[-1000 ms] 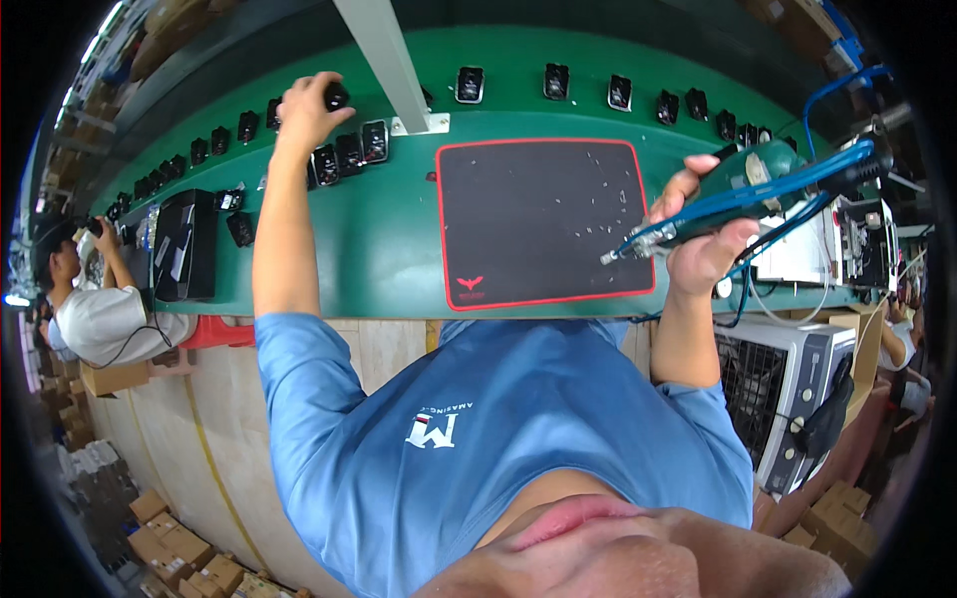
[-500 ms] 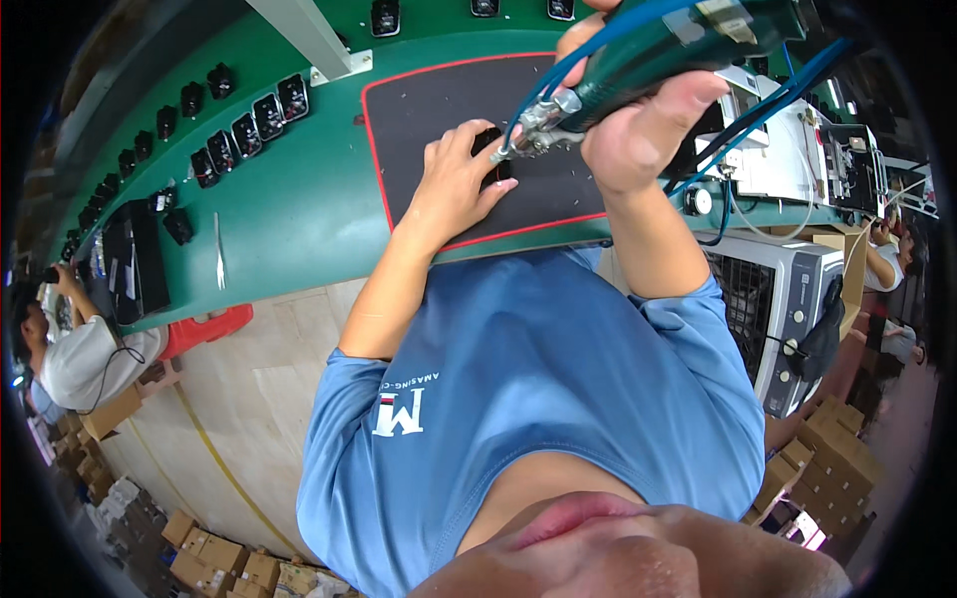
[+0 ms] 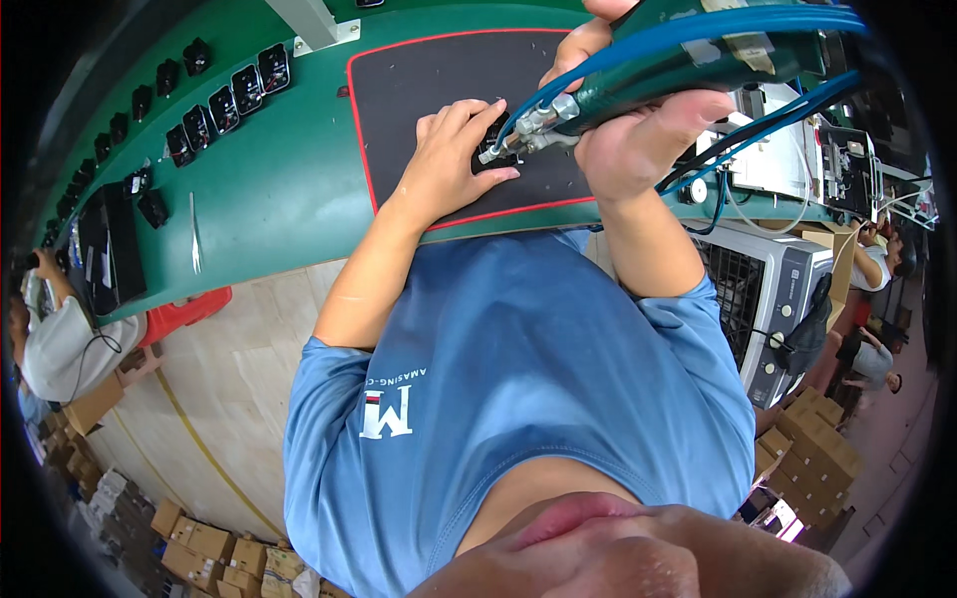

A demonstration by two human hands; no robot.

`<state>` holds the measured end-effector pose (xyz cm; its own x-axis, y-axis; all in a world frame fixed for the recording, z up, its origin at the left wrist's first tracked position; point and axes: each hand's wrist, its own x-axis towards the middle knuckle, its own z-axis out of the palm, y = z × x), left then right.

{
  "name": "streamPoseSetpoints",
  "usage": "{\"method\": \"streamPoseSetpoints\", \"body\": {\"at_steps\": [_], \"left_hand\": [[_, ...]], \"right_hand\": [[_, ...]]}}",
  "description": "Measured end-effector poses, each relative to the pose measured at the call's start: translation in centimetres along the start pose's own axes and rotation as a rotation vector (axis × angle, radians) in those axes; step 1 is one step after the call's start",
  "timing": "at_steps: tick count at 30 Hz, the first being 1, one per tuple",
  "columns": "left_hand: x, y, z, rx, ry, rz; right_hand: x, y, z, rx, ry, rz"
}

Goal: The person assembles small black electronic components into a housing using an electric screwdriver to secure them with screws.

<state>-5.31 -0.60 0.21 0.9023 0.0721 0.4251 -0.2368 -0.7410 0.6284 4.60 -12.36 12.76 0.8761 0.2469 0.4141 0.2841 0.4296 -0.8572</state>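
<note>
My right hand [image 3: 633, 154] grips a dark green cylindrical power screwdriver [image 3: 648, 85] with blue hoses along it, its metal nose slanting down to the left. Under the nose lies a small black housing [image 3: 494, 149] with inner parts showing, on a black work mat [image 3: 409, 80] edged in red. My left hand [image 3: 449, 159] holds the housing down, fingers on its far side and thumb on its near side. The tool's tip is at the housing; whether it touches a screw is too small to tell.
Several open black housings [image 3: 221, 108] stand in a row at the left of the green table [image 3: 269, 189]. Tweezers [image 3: 194, 234] and a black box [image 3: 110, 244] lie nearer. A metal post [image 3: 309, 20] rises behind the mat. An air cooler [image 3: 773, 309] stands at the right.
The whole view has shifted a little, so the table appears further up and left. The screwdriver's tip has come slightly nearer me over the housing. Both hands keep their grip.
</note>
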Motion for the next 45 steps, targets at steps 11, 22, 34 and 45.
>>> {"method": "streamPoseSetpoints", "body": {"at_steps": [11,22,34,45], "left_hand": [[-0.2,0.1,-0.2,-0.130,0.009,-0.083],[-0.2,-0.4,-0.1,-0.128,0.013,-0.046],[-0.3,-0.4,-0.1,-0.095,-0.005,-0.053],[0.0,-0.3,-0.4,-0.150,-0.025,-0.077]], "right_hand": [[3.9,-5.3,1.8,0.015,-0.164,-0.198],[1.9,-4.4,1.8,0.111,-0.101,0.048],[0.2,-0.6,-0.1,0.134,-0.110,0.049],[0.3,-2.8,3.3,0.478,0.306,0.306]]}}
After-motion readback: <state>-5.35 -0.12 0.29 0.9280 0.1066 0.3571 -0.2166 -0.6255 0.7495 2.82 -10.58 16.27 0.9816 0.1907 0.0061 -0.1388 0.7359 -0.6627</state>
